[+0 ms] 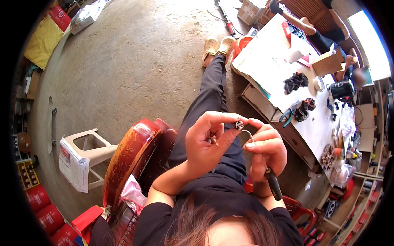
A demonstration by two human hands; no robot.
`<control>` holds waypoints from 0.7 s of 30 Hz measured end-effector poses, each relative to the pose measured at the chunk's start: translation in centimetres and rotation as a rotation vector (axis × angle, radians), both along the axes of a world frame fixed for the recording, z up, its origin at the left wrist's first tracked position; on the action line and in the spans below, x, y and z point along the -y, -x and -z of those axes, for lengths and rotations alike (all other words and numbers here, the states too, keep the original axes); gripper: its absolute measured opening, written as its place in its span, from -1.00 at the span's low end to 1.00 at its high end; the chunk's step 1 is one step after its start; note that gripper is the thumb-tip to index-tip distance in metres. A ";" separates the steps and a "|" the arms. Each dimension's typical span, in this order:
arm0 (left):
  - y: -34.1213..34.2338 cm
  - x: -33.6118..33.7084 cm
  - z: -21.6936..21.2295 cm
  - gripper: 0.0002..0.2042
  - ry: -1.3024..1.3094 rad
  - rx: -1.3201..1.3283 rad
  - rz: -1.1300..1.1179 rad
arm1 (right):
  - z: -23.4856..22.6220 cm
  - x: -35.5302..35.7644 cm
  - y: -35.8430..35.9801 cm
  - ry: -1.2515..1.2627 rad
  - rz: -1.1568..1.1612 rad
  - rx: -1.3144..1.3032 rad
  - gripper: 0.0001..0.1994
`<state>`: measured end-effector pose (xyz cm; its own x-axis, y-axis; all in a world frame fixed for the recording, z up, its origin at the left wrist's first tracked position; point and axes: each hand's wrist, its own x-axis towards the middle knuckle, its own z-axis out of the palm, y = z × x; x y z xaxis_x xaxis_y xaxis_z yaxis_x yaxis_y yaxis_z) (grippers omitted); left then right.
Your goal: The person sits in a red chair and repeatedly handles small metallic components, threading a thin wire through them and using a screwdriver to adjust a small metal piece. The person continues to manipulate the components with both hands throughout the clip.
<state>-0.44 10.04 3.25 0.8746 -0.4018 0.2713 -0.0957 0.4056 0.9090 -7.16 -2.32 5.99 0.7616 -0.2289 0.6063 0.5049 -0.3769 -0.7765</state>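
Above my lap, my left hand point(207, 137) pinches a small round metal part point(239, 124) between thumb and forefinger. Several small copper-coloured pieces point(213, 140) sit in its curled palm. My right hand point(269, 145) is closed around a hook pick, whose dark handle point(273, 185) points down past the palm. The pick's bent metal shaft point(248, 133) reaches to the round part, its tip at or very near it. My right fingertips almost meet the left forefinger. Exactly where the tip touches, I cannot tell.
A white-topped table point(262, 61) stands at the right, bearing blue-handled pliers point(289, 115), dark motor-like parts point(303, 110) and an open carton point(327, 63). Another person point(328, 39) is beyond it. A beige stool point(88, 151) stands left of my red-brown chair point(130, 158).
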 end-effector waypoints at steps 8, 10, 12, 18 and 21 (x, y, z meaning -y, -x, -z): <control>0.1 0.4 0.3 -0.80 0.011 0.004 -0.060 | 0.4 0.2 -0.2 0.007 -0.026 0.025 -0.84; 0.1 0.4 0.4 -0.80 0.003 0.008 -0.068 | 0.3 0.3 -0.3 0.023 -0.027 0.033 -0.95; 0.1 0.4 0.4 -0.80 -0.002 0.005 -0.071 | 0.0 0.4 -0.5 0.044 -0.027 0.049 -0.84; 0.0 0.4 0.3 -0.81 -0.016 -0.015 -0.050 | 0.0 0.6 -0.5 0.090 -0.002 0.040 -0.85; 0.0 0.4 0.5 -0.81 -0.032 -0.009 -0.057 | 0.1 0.6 -0.5 0.106 0.012 0.043 -0.85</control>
